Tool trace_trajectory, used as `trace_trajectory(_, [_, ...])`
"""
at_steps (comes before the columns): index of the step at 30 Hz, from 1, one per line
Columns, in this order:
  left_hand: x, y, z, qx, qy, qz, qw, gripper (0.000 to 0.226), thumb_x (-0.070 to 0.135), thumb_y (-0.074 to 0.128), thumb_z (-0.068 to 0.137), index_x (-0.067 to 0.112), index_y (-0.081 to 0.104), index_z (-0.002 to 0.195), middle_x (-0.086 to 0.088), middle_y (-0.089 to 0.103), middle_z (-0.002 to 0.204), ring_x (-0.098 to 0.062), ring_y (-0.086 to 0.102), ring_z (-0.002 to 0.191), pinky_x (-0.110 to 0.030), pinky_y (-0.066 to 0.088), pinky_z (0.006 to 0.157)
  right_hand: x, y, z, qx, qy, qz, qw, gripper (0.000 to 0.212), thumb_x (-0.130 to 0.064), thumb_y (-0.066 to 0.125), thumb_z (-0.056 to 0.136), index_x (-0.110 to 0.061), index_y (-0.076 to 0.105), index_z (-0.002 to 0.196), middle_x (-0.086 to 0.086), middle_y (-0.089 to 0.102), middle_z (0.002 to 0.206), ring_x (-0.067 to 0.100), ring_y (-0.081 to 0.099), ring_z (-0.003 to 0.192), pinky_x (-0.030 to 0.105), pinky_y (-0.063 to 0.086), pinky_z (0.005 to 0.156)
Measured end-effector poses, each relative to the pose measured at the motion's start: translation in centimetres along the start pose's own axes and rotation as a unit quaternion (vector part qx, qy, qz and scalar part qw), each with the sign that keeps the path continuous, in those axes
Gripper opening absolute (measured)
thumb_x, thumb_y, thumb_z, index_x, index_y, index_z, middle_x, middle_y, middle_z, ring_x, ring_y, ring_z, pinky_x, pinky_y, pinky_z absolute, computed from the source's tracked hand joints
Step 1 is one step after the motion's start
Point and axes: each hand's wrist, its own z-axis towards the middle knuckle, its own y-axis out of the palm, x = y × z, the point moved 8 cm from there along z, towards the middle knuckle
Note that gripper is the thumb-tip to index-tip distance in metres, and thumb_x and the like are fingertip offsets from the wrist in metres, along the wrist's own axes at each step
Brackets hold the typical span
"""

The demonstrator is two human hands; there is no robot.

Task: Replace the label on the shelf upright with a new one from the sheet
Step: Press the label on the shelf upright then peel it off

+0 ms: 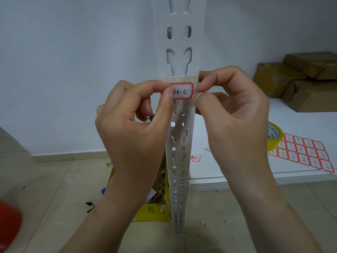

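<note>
At mid-height on the white shelf upright (179, 57), a red-bordered label (181, 90) reading "16-2" sits flat against the face, over a patch of dull residue where an old sticker seems to have been. Left hand (135, 121) pinches the label's left edge between thumb and forefinger; right hand (231, 110) pinches at the right edge, fingertips (197, 94) just touching the border. Both hands closed on the label, one per side, likely to keep it level and centred between the slot rows while it is pressed down. Whether it is fully stuck cannot be told. Judged stage: new label being seated, smoothing yet to come. Label sheet (302, 152) lies on the white shelf board (300, 117) to the right, partly under a yellow tape roll (275, 136), within easy reach. One loose label (196, 158) lies on the board near the upright, possibly discarded. Brown parcels (300, 79) stacked further back. Yellow box (155, 210) on the floor behind the upright holds scraps.
</note>
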Motion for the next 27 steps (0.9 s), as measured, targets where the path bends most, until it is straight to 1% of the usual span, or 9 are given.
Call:
trace_trajectory(3, [-0.2, 0.3, -0.2, -0.005, -0.020, -0.017, 1.000, 0.009, 0.024, 0.069, 0.102, 0.031, 0.064, 0.100, 0.000, 0.048, 0.067, -0.006, 0.046, 0.068, -0.046, 0.046, 0.066, 0.0, 0.0, 0.0, 0.003, 0.000, 0.005, 1.000, 0.024, 0.011, 0.061, 0.090, -0.012, 0.061, 0.083, 0.007, 0.075, 0.106, 0.017, 0.079, 0.079, 0.031, 0.066, 0.065])
trace_trajectory(6, [-0.2, 0.6, -0.4, -0.005, -0.041, -0.039, 0.998, 0.013, 0.018, 0.069, 0.101, 0.029, 0.063, 0.099, -0.007, 0.049, 0.068, -0.010, 0.044, 0.067, -0.031, 0.041, 0.063, 0.0, 0.0, 0.0, 0.003, 0.001, 0.008, 1.000, 0.024, 0.011, 0.061, 0.090, -0.012, 0.061, 0.083, 0.007, 0.075, 0.106, 0.018, 0.079, 0.079, 0.031, 0.066, 0.064])
trace_trajectory(7, [-0.2, 0.7, -0.5, -0.007, -0.048, -0.046, 0.998, 0.014, 0.017, 0.069, 0.102, 0.029, 0.062, 0.100, -0.009, 0.049, 0.069, -0.011, 0.044, 0.067, -0.029, 0.040, 0.062, 0.0, 0.0, 0.0, 0.004, 0.000, 0.010, 1.000, 0.024, 0.011, 0.061, 0.090, -0.012, 0.061, 0.083, 0.007, 0.075, 0.106, 0.019, 0.079, 0.078, 0.030, 0.065, 0.063])
trace_trajectory(9, [-0.2, 0.9, -0.6, -0.010, -0.059, -0.050, 0.997, 0.016, 0.018, 0.067, 0.102, 0.032, 0.060, 0.100, -0.010, 0.048, 0.070, -0.011, 0.044, 0.067, -0.036, 0.043, 0.063, 0.0, 0.0, 0.0, 0.004, -0.001, 0.010, 1.000, 0.024, 0.010, 0.061, 0.090, -0.013, 0.061, 0.083, 0.008, 0.075, 0.107, 0.019, 0.078, 0.077, 0.030, 0.065, 0.063])
trace_trajectory(11, [-0.1, 0.9, -0.8, -0.011, -0.064, -0.045, 0.997, 0.015, 0.021, 0.065, 0.103, 0.034, 0.059, 0.100, -0.005, 0.046, 0.071, -0.010, 0.044, 0.067, -0.046, 0.045, 0.065, 0.1, 0.0, 0.0, 0.002, -0.001, 0.008, 1.000, 0.024, 0.010, 0.061, 0.090, -0.013, 0.061, 0.083, 0.008, 0.075, 0.107, 0.020, 0.078, 0.077, 0.032, 0.065, 0.063])
trace_trajectory(13, [-0.1, 0.9, -0.9, -0.011, -0.068, -0.045, 0.997, 0.014, 0.021, 0.064, 0.103, 0.034, 0.059, 0.100, -0.002, 0.043, 0.071, -0.009, 0.043, 0.068, -0.049, 0.046, 0.066, 0.1, 0.1, 0.0, 0.001, -0.001, 0.009, 1.000, 0.023, 0.009, 0.061, 0.089, -0.013, 0.061, 0.083, 0.009, 0.075, 0.108, 0.020, 0.078, 0.077, 0.033, 0.065, 0.062])
trace_trajectory(18, [-0.2, 1.1, -1.1, -0.013, -0.087, -0.049, 0.995, 0.021, 0.025, 0.063, 0.103, 0.045, 0.055, 0.100, 0.002, 0.041, 0.071, -0.006, 0.041, 0.067, -0.052, 0.046, 0.067, 0.2, 0.1, 0.0, 0.000, 0.001, 0.014, 1.000, 0.022, 0.007, 0.062, 0.089, -0.014, 0.061, 0.083, 0.009, 0.075, 0.110, 0.016, 0.076, 0.078, 0.020, 0.057, 0.060])
trace_trajectory(22, [-0.2, 1.2, -1.2, -0.017, -0.092, -0.056, 0.994, 0.023, 0.027, 0.062, 0.103, 0.048, 0.054, 0.100, 0.006, 0.040, 0.071, -0.007, 0.041, 0.067, -0.053, 0.045, 0.068, 0.3, 0.2, 0.0, 0.002, -0.002, 0.013, 1.000, 0.021, 0.005, 0.062, 0.088, -0.016, 0.061, 0.082, 0.007, 0.075, 0.107, 0.014, 0.074, 0.078, 0.016, 0.055, 0.060])
trace_trajectory(27, [-0.2, 1.2, -1.3, -0.015, -0.087, -0.057, 0.994, 0.018, 0.026, 0.062, 0.103, 0.043, 0.056, 0.099, 0.006, 0.039, 0.070, -0.006, 0.040, 0.067, -0.050, 0.045, 0.066, 0.4, 0.2, 0.1, 0.006, -0.007, 0.002, 1.000, 0.019, 0.002, 0.063, 0.088, -0.016, 0.062, 0.083, 0.005, 0.074, 0.105, 0.011, 0.072, 0.078, 0.014, 0.054, 0.061])
